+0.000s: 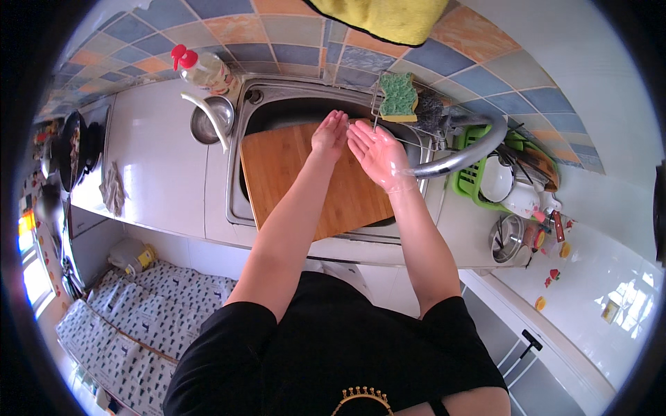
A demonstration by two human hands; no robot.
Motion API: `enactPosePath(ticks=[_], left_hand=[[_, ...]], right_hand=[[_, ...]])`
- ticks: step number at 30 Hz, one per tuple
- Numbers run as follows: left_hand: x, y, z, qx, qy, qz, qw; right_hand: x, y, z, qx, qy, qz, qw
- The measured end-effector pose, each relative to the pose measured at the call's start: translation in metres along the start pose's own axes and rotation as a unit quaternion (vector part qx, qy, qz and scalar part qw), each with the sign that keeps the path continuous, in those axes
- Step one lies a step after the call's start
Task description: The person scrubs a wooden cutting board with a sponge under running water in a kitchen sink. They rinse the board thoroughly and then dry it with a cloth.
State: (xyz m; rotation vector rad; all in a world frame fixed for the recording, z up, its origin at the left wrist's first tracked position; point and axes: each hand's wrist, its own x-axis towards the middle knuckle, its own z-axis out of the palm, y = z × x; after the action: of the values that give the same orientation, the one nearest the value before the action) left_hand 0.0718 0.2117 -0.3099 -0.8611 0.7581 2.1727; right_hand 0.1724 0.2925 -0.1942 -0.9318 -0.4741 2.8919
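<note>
Water runs from the curved metal faucet (458, 158) onto the wrist and palm of my right hand (379, 153), which is turned palm up with its fingers spread and holds nothing. Close to its left is my left hand (330, 134), raised, with its fingers near together and no object seen in it. Both hands are above a wooden cutting board (338, 200) that lies slanted across the stainless steel sink (235, 195). A green and yellow sponge (398, 96) rests on a wire rack behind my right hand.
A metal bowl (202, 127) with a pale stalk-like thing across it and a red-capped bottle (208, 73) stand left of the sink. On the right are a green dish rack (465, 179) with bowls and a steel pot (507, 242). A yellow cloth (385, 18) hangs above.
</note>
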Motion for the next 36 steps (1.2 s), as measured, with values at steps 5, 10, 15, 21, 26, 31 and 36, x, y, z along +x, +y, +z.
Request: enactPosePath(ticks=[5, 10, 15, 21, 26, 31, 36], left_hand=[[0.019, -0.022, -0.023, -0.022, -0.011, -0.029, 0.999], [0.008, -0.037, -0.02, -0.047, -0.035, -0.043, 0.997], [-0.016, -0.039, -0.019, 0.124, 0.045, -0.036, 0.991], [-0.04, -0.021, -0.086, 0.52, 0.024, 0.166, 0.838], [-0.112, 0.043, -0.092, 0.703, -0.014, 0.293, 0.648], [-0.162, 0.089, -0.115, 0.752, 0.068, 0.419, 0.505], [-0.152, 0.101, -0.159, 0.695, 0.19, 0.339, 0.605]], right_hand=[[0.008, 0.004, 0.008, -0.015, 0.001, 0.002, 1.0], [0.004, 0.004, 0.0, -0.022, -0.025, 0.031, 0.999], [-0.011, 0.002, -0.014, -0.08, 0.026, 0.044, 0.995], [-0.021, 0.01, -0.064, -0.191, 0.113, 0.051, 0.974], [-0.014, 0.014, -0.138, -0.455, 0.217, -0.04, 0.863], [0.01, 0.022, -0.197, -0.582, 0.246, -0.061, 0.772], [0.019, 0.019, -0.223, -0.574, 0.249, -0.007, 0.78]])
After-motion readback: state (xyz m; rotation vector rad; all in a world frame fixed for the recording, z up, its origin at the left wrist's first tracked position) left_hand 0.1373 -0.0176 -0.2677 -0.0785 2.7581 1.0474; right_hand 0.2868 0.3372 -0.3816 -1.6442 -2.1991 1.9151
